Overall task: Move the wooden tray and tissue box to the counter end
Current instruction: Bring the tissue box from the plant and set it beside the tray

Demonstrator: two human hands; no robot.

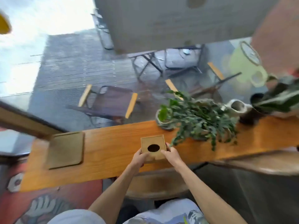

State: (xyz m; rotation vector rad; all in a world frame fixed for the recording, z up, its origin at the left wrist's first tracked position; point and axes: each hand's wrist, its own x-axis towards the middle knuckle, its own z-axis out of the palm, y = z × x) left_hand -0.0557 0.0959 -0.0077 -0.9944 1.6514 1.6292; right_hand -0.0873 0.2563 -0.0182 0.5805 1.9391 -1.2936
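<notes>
A square wooden tissue box (152,142) with a dark round hole in its top sits on the orange-brown wooden counter (110,152), near the middle. My left hand (140,156) grips its left near side and my right hand (172,153) grips its right near side. The flat wooden tray (66,150) with rounded corners lies on the counter's left end, apart from the box and untouched.
A trailing green plant (202,120) in a pot stands just right of the box. Further right are a pale jug (237,107) and a dark potted plant (275,101). A round wooden stool (155,185) sits below the counter. Folding chairs stand beyond the glass.
</notes>
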